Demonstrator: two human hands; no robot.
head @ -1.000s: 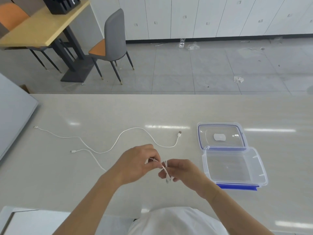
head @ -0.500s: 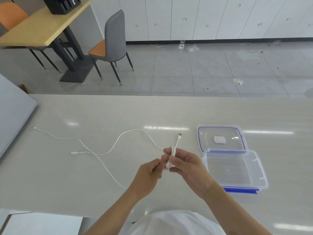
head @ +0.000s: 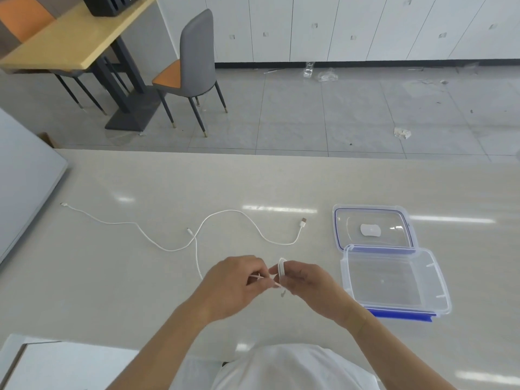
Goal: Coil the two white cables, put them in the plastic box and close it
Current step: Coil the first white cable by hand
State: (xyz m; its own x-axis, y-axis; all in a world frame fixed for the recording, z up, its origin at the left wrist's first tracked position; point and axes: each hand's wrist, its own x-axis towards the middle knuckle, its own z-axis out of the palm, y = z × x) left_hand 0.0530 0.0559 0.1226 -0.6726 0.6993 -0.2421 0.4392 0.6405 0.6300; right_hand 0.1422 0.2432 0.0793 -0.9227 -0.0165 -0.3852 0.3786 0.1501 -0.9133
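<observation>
Right hand [head: 305, 285] curls its fingers round a small white coil [head: 281, 270]; left hand [head: 233, 282] pinches that cable's loose tail [head: 197, 258], which trails off toward eleven o'clock. The second cable [head: 239, 213] snakes across the table [head: 140, 277] at twelve. At three o'clock, the plastic box [head: 394, 280] sits open, its lid [head: 372, 226] touching its far edge.

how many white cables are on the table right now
2. One thin white cable lies loose across the table, untouched. The other white cable is partly coiled in the right hand, fed by the left hand.
</observation>
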